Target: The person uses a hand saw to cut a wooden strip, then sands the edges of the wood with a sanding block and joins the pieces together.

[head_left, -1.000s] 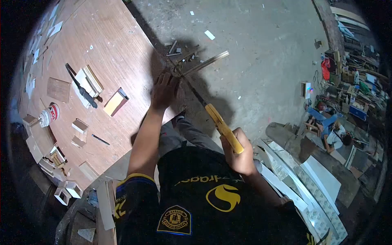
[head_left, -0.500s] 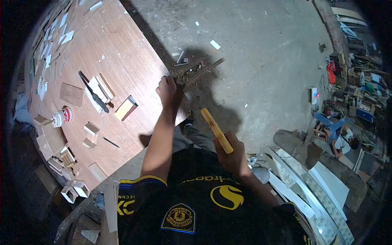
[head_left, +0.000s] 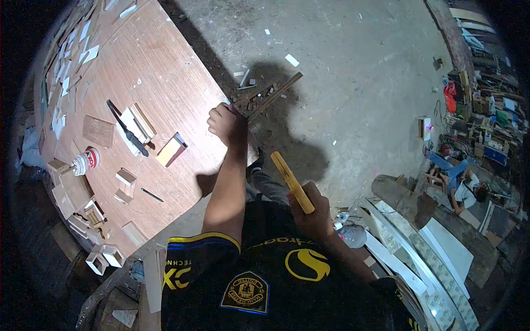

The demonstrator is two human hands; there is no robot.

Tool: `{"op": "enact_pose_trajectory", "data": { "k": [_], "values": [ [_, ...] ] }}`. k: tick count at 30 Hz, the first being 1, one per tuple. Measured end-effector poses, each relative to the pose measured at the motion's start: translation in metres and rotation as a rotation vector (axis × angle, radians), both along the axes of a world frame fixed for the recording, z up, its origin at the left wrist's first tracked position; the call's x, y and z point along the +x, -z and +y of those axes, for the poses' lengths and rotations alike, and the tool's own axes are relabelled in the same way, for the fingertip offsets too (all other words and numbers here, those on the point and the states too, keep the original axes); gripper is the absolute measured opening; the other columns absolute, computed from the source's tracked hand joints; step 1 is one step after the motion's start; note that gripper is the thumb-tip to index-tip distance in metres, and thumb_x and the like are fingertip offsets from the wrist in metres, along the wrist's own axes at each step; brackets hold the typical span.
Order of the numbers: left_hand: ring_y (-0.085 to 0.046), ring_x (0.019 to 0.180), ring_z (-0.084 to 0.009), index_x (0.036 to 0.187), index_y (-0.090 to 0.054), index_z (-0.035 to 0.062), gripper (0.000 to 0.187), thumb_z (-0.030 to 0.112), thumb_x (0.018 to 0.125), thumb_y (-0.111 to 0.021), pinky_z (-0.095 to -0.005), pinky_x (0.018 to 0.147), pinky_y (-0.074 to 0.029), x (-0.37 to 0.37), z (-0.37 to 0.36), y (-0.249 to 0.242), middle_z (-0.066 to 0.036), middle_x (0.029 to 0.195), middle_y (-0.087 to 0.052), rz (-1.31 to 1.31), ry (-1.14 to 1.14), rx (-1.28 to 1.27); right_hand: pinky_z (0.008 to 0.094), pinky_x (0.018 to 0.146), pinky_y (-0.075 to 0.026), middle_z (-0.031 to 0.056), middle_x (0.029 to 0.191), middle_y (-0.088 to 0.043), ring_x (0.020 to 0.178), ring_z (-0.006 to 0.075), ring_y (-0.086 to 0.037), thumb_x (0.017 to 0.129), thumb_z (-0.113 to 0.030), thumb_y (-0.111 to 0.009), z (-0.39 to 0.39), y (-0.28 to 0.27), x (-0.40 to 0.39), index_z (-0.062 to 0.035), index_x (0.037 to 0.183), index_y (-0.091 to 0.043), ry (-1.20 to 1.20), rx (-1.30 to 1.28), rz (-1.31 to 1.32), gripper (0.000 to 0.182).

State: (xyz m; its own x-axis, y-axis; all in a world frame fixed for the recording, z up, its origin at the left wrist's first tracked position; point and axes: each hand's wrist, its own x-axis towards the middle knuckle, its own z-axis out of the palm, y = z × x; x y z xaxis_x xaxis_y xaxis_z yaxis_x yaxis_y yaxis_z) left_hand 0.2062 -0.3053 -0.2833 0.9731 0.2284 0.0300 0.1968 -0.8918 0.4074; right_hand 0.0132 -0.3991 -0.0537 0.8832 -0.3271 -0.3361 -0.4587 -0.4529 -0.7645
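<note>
My left hand (head_left: 225,124) is closed at the table's right edge. A thin dark wooden strip (head_left: 280,92) runs out from it over the floor; the grip itself is hidden by my fingers. In front of my shirt, my right hand (head_left: 313,214) is wrapped round the lower end of a yellow wooden bar (head_left: 287,174), which has a dark slot along it and points up and left. Nearest my left hand on the table (head_left: 182,71) stands a small open box (head_left: 172,150) with a yellowish side.
A black-handled tool (head_left: 130,132) lies across pale wood pieces. Left of it are a white-and-red container (head_left: 86,161), a dark pen (head_left: 152,195) and several small wooden boxes (head_left: 105,258). Offcuts litter the floor (head_left: 342,71). White panels (head_left: 441,248) lean at right; a person (head_left: 461,187) sits beyond.
My left hand has turned and shifted slightly down, and the wooden strip has tilted more steeply upward. The yellow bar in my right hand has dropped slightly.
</note>
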Motion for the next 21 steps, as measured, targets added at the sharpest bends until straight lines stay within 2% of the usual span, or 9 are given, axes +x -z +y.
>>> {"op": "enact_pose_trajectory", "data": {
  "k": [3,5,6,8,9,11,18,20,21],
  "values": [
    [-0.049,0.102,-0.0346,0.099,-0.055,0.0088,0.019,0.013,0.081,-0.059,-0.0542,0.082,-0.037,-0.002,0.003,0.009,-0.012,0.106,-0.053,-0.094,0.056,0.077,0.0317,0.048,-0.045,0.0116,0.063,-0.059,0.055,0.0199,-0.062,0.093,-0.016,-0.064,-0.006,-0.002,-0.001,-0.0028,0.087,-0.050,0.008,0.019,0.056,0.021],
    [-0.047,0.116,-0.0325,0.118,-0.047,0.0102,0.036,0.019,0.084,-0.058,-0.0578,0.091,-0.038,0.005,0.013,0.018,-0.012,0.121,-0.047,-0.205,0.302,0.105,0.0313,0.047,-0.044,0.0111,0.062,-0.059,0.054,0.0188,-0.062,0.093,-0.017,-0.064,-0.008,-0.005,0.000,-0.0026,0.087,-0.050,0.031,0.066,0.120,0.021],
    [-0.047,0.116,-0.0325,0.118,-0.047,0.0102,0.036,0.019,0.084,-0.058,-0.0578,0.091,-0.038,0.005,0.012,0.013,-0.012,0.121,-0.047,-0.206,0.302,0.105,0.0311,0.047,-0.044,0.0107,0.062,-0.059,0.053,0.0180,-0.061,0.093,-0.017,-0.065,-0.009,-0.007,0.001,-0.0023,0.087,-0.050,0.021,0.042,0.128,0.021],
    [-0.038,0.129,-0.0398,0.111,-0.053,0.0073,0.033,0.011,0.079,-0.060,-0.0640,0.108,-0.022,0.007,0.010,0.003,-0.016,0.132,-0.044,-0.073,0.267,0.040,0.0309,0.046,-0.043,0.0104,0.061,-0.058,0.053,0.0171,-0.060,0.093,-0.017,-0.065,-0.011,-0.007,0.003,-0.0020,0.087,-0.050,0.014,0.019,0.133,0.022],
    [-0.038,0.129,-0.0398,0.111,-0.053,0.0073,0.033,0.011,0.079,-0.060,-0.0640,0.108,-0.022,0.009,0.009,0.004,-0.016,0.132,-0.044,-0.073,0.269,0.040,0.0308,0.046,-0.043,0.0105,0.061,-0.058,0.052,0.0172,-0.060,0.092,-0.017,-0.065,-0.011,-0.007,0.003,-0.0020,0.087,-0.050,0.023,0.034,0.113,0.022],
    [-0.033,0.135,-0.0400,0.117,-0.050,0.0082,0.032,0.015,0.087,-0.056,-0.0665,0.110,-0.020,0.012,0.009,0.007,-0.016,0.136,-0.042,-0.054,0.131,0.003,0.0307,0.046,-0.043,0.0106,0.061,-0.058,0.052,0.0173,-0.060,0.092,-0.017,-0.065,-0.011,-0.008,0.004,-0.0020,0.087,-0.050,0.030,0.053,0.097,0.022],
    [-0.026,0.140,-0.0424,0.116,-0.054,0.0094,0.030,0.012,0.086,-0.056,-0.0688,0.110,-0.018,0.011,0.005,-0.001,-0.016,0.141,-0.038,-0.052,0.105,-0.002,0.0341,0.048,-0.045,0.0115,0.062,-0.058,0.053,0.0201,-0.062,0.092,-0.016,-0.065,-0.011,-0.027,0.022,-0.0025,0.088,-0.050,0.010,0.059,0.233,0.020],
    [-0.019,0.142,-0.0453,0.128,-0.046,0.0050,0.051,0.019,0.082,-0.061,-0.0655,0.113,-0.011,0.010,0.005,-0.008,-0.017,0.145,-0.033,0.051,0.099,-0.052,0.0351,0.048,-0.045,0.0116,0.062,-0.058,0.053,0.0214,-0.061,0.092,-0.016,-0.065,-0.010,-0.028,0.025,-0.0024,0.089,-0.050,0.026,0.067,0.298,0.020],
    [-0.019,0.142,-0.0453,0.128,-0.046,0.0050,0.051,0.019,0.082,-0.061,-0.0655,0.113,-0.011,0.010,0.008,-0.005,-0.017,0.145,-0.033,0.062,0.098,-0.052,0.0354,0.050,-0.046,0.0124,0.064,-0.058,0.055,0.0234,-0.062,0.091,-0.015,-0.065,-0.008,-0.027,0.025,-0.0027,0.090,-0.051,-0.006,0.012,0.255,0.019]
  ]
}}
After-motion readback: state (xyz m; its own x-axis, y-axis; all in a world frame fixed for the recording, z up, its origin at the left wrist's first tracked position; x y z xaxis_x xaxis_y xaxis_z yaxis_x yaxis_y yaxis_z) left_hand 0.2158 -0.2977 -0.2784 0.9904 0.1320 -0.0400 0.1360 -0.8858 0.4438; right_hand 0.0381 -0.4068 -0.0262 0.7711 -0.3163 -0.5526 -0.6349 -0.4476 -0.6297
